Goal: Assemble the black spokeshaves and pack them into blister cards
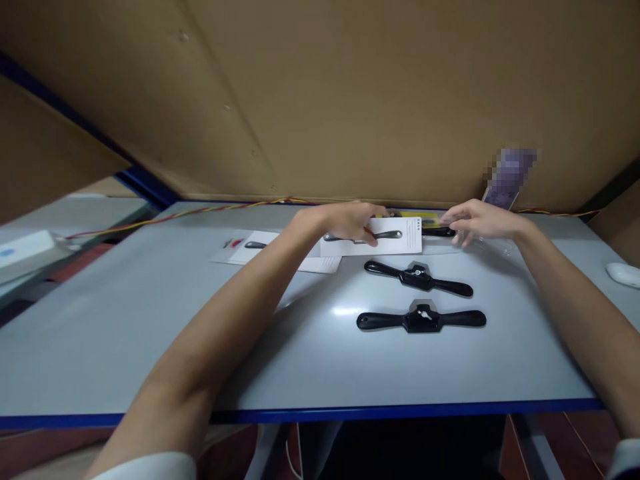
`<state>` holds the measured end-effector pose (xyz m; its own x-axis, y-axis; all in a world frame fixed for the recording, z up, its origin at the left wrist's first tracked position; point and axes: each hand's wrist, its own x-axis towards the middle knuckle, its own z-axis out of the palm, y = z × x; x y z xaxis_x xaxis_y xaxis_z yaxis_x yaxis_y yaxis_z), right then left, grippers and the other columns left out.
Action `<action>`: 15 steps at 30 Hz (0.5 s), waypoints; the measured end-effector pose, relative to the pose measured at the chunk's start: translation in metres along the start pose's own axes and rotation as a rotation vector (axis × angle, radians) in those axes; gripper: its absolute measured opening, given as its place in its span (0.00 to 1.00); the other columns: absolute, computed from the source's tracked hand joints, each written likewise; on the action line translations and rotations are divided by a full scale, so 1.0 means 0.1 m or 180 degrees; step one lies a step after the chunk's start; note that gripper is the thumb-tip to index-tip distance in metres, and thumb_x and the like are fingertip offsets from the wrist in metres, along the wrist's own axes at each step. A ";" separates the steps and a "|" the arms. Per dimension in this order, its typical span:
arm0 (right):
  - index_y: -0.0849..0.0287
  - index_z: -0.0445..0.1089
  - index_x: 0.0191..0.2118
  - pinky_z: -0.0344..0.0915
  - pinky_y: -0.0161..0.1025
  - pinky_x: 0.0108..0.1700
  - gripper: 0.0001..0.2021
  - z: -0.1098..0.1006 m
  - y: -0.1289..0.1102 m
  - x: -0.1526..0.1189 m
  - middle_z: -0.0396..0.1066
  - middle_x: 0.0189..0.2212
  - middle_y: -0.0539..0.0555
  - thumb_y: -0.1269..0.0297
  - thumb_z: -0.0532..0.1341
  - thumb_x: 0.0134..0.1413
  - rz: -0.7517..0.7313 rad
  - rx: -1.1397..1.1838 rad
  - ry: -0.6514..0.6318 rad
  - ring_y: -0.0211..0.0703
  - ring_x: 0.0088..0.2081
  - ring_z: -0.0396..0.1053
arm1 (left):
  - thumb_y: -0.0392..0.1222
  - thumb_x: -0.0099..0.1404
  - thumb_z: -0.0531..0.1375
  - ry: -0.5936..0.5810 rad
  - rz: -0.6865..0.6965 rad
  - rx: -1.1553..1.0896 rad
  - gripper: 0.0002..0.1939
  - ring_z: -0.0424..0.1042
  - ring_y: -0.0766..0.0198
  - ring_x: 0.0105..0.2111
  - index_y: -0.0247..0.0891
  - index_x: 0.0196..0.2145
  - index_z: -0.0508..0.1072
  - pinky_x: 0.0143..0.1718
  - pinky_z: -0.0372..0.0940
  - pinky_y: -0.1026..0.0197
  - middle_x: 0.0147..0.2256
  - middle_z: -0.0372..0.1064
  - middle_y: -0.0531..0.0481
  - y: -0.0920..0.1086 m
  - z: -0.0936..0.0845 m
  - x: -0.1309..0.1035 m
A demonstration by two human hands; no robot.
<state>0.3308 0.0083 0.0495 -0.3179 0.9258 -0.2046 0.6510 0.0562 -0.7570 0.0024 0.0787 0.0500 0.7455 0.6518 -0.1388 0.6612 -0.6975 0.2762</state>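
Note:
My left hand pinches a white printed card that carries a picture of a spokeshave. From behind the card's right edge sticks out the black handle of a spokeshave, and the fingers of my right hand are bent round its end. Clear plastic packaging lies under that hand. Nearer to me, two black metal spokeshaves rest on the table: an upper one, slightly slanted, and a lower one, nearly level. Another printed card lies flat by my left forearm, partly covered.
Something yellow shows behind the held card. A purple, blurred-out object leans on the brown back panel. Cables run along the table's rear edge. A white mouse sits far right, a white box far left.

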 end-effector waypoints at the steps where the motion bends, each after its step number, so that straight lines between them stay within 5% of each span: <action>1: 0.53 0.83 0.49 0.81 0.50 0.36 0.14 0.02 0.00 0.01 0.81 0.53 0.62 0.59 0.66 0.61 0.0006 0.0024 0.0046 0.51 0.36 0.82 | 0.49 0.57 0.70 -0.0031 0.0018 -0.0016 0.24 0.78 0.53 0.38 0.44 0.51 0.78 0.39 0.65 0.58 0.39 0.81 0.49 -0.03 0.00 -0.01; 4: 0.56 0.82 0.50 0.81 0.51 0.36 0.15 0.10 -0.02 0.02 0.80 0.56 0.64 0.61 0.64 0.61 0.0063 0.0021 0.0168 0.52 0.36 0.82 | 0.58 0.61 0.68 0.0096 0.0102 0.0139 0.19 0.78 0.53 0.35 0.44 0.43 0.80 0.37 0.64 0.58 0.33 0.80 0.49 -0.03 0.04 0.02; 10: 0.59 0.81 0.41 0.79 0.47 0.31 0.12 0.23 -0.11 0.08 0.82 0.40 0.62 0.63 0.60 0.61 0.0260 0.0100 0.0266 0.53 0.33 0.81 | 0.82 0.65 0.54 0.0684 -0.0566 0.0997 0.42 0.79 0.43 0.38 0.37 0.38 0.83 0.38 0.64 0.53 0.34 0.80 0.35 0.23 0.27 0.18; 15: 0.55 0.83 0.39 0.81 0.49 0.35 0.11 0.22 -0.21 0.06 0.81 0.36 0.57 0.60 0.62 0.60 0.0019 -0.0143 0.0212 0.51 0.34 0.78 | 0.86 0.61 0.52 0.1054 -0.0626 0.0895 0.47 0.78 0.42 0.39 0.37 0.38 0.84 0.39 0.64 0.51 0.36 0.81 0.34 0.39 0.38 0.22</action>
<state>0.3004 0.0043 0.0507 -0.2683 0.9489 -0.1661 0.6835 0.0660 -0.7270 0.0477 0.0550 0.0214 0.5676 0.8075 0.1606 0.8181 -0.5751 0.0005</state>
